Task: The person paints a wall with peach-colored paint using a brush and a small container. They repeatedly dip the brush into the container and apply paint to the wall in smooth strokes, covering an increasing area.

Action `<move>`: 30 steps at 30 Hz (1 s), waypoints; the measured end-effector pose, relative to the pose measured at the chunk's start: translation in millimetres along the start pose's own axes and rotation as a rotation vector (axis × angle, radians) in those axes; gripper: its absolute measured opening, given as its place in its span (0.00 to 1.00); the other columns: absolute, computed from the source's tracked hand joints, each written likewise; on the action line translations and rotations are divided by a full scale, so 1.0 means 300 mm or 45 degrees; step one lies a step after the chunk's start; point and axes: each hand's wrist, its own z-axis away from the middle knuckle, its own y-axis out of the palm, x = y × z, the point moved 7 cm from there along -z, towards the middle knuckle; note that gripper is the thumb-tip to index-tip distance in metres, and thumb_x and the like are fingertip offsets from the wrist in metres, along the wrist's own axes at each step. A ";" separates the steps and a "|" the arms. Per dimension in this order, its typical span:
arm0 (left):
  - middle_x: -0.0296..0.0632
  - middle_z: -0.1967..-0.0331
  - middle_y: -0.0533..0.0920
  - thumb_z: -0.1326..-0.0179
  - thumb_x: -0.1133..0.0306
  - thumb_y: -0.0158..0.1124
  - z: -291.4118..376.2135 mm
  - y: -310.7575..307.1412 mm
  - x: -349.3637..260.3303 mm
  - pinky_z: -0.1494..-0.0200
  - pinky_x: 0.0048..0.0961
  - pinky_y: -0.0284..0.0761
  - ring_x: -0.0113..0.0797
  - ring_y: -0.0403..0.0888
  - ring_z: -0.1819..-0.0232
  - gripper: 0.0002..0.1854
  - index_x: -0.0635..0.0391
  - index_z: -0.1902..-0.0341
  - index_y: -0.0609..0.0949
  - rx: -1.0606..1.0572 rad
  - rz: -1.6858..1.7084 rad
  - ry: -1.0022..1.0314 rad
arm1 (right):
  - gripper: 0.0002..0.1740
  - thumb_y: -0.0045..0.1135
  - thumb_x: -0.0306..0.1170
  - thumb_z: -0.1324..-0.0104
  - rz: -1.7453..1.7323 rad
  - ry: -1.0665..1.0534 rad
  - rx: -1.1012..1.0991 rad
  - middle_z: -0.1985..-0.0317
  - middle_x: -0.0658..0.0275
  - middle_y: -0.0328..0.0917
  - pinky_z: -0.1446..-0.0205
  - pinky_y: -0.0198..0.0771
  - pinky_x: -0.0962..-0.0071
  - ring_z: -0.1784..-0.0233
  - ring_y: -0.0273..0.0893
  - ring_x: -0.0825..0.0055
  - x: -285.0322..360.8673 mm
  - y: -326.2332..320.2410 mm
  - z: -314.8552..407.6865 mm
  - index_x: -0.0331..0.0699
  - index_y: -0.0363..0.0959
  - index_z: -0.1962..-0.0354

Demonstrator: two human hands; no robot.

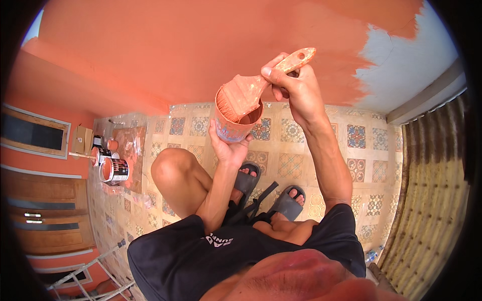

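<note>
My left hand (230, 149) holds a paint-smeared plastic cup (235, 129) from below, its mouth tilted up, with orange paint inside. A wide flat paintbrush (243, 96), coated in orange paint, is gripped near the base of its handle by my right hand (295, 81). Its bristles point down at the cup's mouth and rest over the rim. Beyond both hands stands a wall (188, 49) covered mostly in orange paint, with a ragged-edged pale patch (406, 64) at the upper right.
Paint buckets (119, 169) stand on a stained board (131, 150) at the left, beside a cardboard box (82, 139). A metal ladder (96, 263) is at the lower left. Corrugated sheeting (429, 188) lines the right side. My sandalled feet are on the patterned tile floor (290, 165).
</note>
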 end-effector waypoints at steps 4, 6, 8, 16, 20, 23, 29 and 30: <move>0.39 0.44 0.79 0.36 0.30 0.53 -0.001 -0.005 -0.004 0.67 0.36 0.73 0.39 0.79 0.51 0.38 0.46 0.35 0.72 -0.012 0.013 0.017 | 0.08 0.67 0.29 0.37 0.152 -0.157 0.020 0.76 0.70 0.75 0.78 0.58 0.84 0.81 0.66 0.88 0.079 -0.027 0.007 0.36 0.76 0.70; 0.39 0.44 0.78 0.36 0.29 0.53 0.002 0.002 -0.009 0.66 0.36 0.73 0.39 0.79 0.51 0.38 0.46 0.35 0.72 0.012 0.012 0.031 | 0.09 0.67 0.29 0.36 0.251 -0.268 0.034 0.78 0.72 0.74 0.79 0.58 0.85 0.82 0.66 0.89 0.117 -0.034 0.015 0.36 0.75 0.71; 0.39 0.43 0.78 0.36 0.29 0.52 0.008 0.019 -0.013 0.66 0.35 0.73 0.39 0.78 0.50 0.39 0.46 0.34 0.72 0.070 0.000 0.047 | 0.09 0.67 0.28 0.36 0.363 -0.378 0.052 0.78 0.72 0.74 0.79 0.60 0.85 0.81 0.67 0.89 0.140 -0.024 0.026 0.35 0.75 0.71; 0.39 0.42 0.76 0.37 0.28 0.52 0.010 0.013 0.006 0.65 0.35 0.69 0.41 0.78 0.49 0.40 0.44 0.33 0.70 -0.024 -0.026 0.004 | 0.10 0.67 0.29 0.36 0.231 -0.070 0.071 0.78 0.68 0.76 0.78 0.64 0.84 0.81 0.71 0.87 0.035 0.050 0.019 0.34 0.75 0.71; 0.41 0.48 0.78 0.35 0.31 0.52 0.010 0.010 -0.003 0.69 0.31 0.68 0.47 0.80 0.56 0.38 0.48 0.33 0.69 -0.018 0.088 0.049 | 0.09 0.67 0.29 0.36 0.151 -0.116 0.024 0.78 0.69 0.76 0.78 0.65 0.84 0.81 0.69 0.88 0.073 0.014 0.023 0.35 0.75 0.71; 0.40 0.46 0.77 0.35 0.31 0.53 0.014 -0.002 -0.004 0.67 0.31 0.67 0.46 0.80 0.55 0.38 0.47 0.33 0.70 -0.100 0.051 0.037 | 0.09 0.67 0.29 0.36 0.279 -0.332 0.037 0.78 0.69 0.76 0.78 0.64 0.85 0.81 0.69 0.89 0.144 0.009 0.034 0.35 0.76 0.71; 0.34 0.44 0.78 0.34 0.30 0.50 0.019 0.032 -0.022 0.64 0.36 0.69 0.35 0.76 0.51 0.36 0.43 0.36 0.72 0.023 -0.072 0.120 | 0.11 0.65 0.33 0.37 0.969 -0.462 0.189 0.83 0.56 0.76 0.73 0.68 0.65 0.81 0.76 0.61 0.182 0.081 0.080 0.32 0.76 0.68; 0.34 0.44 0.78 0.34 0.30 0.49 0.018 0.025 -0.024 0.65 0.36 0.70 0.35 0.77 0.51 0.35 0.44 0.36 0.72 -0.010 -0.064 0.124 | 0.11 0.65 0.34 0.37 0.991 -0.472 0.184 0.82 0.55 0.76 0.73 0.67 0.63 0.81 0.76 0.59 0.183 0.086 0.089 0.34 0.76 0.68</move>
